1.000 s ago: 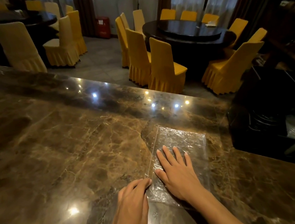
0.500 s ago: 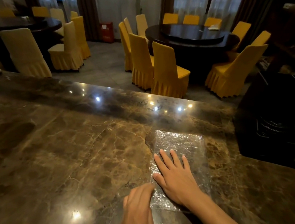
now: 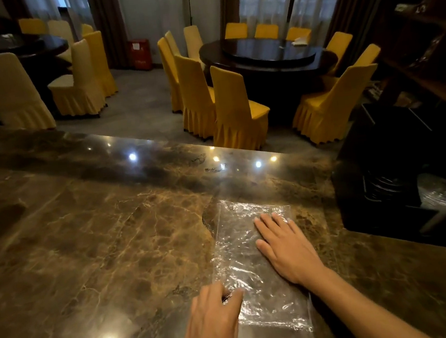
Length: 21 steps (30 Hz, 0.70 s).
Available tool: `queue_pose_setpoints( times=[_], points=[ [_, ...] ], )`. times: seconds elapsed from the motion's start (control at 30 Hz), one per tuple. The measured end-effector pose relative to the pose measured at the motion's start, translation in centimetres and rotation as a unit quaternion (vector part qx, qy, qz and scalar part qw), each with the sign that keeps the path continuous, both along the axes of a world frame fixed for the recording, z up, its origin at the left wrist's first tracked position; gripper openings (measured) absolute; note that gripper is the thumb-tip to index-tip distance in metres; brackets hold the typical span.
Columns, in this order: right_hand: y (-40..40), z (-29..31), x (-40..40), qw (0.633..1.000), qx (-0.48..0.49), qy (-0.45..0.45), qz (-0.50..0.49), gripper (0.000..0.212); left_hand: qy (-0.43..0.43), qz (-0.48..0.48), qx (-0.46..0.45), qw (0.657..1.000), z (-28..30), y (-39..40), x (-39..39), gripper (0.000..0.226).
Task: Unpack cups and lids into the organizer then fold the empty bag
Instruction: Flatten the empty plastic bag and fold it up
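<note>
The empty clear plastic bag (image 3: 240,253) lies flat and crinkled on the brown marble counter (image 3: 84,242), lengthwise away from me. My right hand (image 3: 287,248) presses flat on its right half, fingers straight and pointing away. My left hand (image 3: 213,324) is at the bag's near left edge, and its thumb and fingertips pinch the plastic there. The black organizer (image 3: 357,174) stands at the counter's right end. It holds a stack of dark lids (image 3: 386,185) and a clear wrapped bundle (image 3: 441,192) that is too dim to identify.
The counter's far edge runs just beyond the bag. Past it are yellow-covered chairs (image 3: 237,111) and a dark round table (image 3: 269,53). Dark shelving (image 3: 429,31) rises at the far right. Bare marble stretches to the left.
My right hand slid from the bag's left part to its right half. My left hand went from resting flat beside the bag to pinching its near left edge. The view tilted up a little.
</note>
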State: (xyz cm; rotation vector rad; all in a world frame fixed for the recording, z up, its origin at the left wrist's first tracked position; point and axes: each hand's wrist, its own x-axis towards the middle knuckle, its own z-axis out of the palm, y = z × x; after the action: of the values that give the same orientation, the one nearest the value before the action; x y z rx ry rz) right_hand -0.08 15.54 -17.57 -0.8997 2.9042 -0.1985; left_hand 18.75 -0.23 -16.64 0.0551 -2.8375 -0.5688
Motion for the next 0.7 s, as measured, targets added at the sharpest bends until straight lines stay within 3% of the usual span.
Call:
queue_pose_setpoints(
  times=[0.17, 0.27, 0.37, 0.4, 0.47, 0.53, 0.63, 0.7],
  points=[
    [0.9, 0.4, -4.4, 0.999, 0.023, 0.0, -0.049, 0.066, 0.006, 0.009, -0.012, 1.0, 0.5, 0.0, 0.0, 0.057],
    [0.8, 0.1, -4.7, 0.998, 0.018, 0.003, -0.056, 0.068, -0.008, 0.014, -0.004, 1.0, 1.1, 1.6, -0.6, 0.042],
    [0.9, -0.1, -4.7, 0.998, 0.018, 0.01, -0.055, 0.067, -0.018, -0.086, -0.003, 0.996, 2.0, 6.0, -2.7, 0.028],
    [0.9, -0.1, -4.7, 0.998, 0.021, 0.013, -0.053, 0.066, -0.024, -0.125, -0.025, 0.992, 2.0, 7.4, -3.5, 0.03],
    [1.0, -0.3, -4.8, 0.998, 0.022, 0.019, -0.05, 0.066, -0.104, -0.177, -0.098, 0.974, 1.8, 9.4, -4.7, 0.059],
    [1.0, -0.5, -4.9, 0.998, 0.016, 0.027, -0.049, 0.067, -0.073, -0.195, -0.154, 0.966, 0.8, 9.9, -4.7, 0.076],
    [1.1, -0.7, -5.1, 0.998, 0.018, 0.031, -0.045, 0.067, -0.163, -0.211, -0.159, 0.951, -0.5, 10.3, -2.4, 0.064],
    [1.1, -0.9, -5.1, 0.998, 0.017, 0.03, -0.043, 0.067, -0.145, -0.193, -0.184, 0.953, -1.3, 10.5, -0.7, 0.058]
  ],
)
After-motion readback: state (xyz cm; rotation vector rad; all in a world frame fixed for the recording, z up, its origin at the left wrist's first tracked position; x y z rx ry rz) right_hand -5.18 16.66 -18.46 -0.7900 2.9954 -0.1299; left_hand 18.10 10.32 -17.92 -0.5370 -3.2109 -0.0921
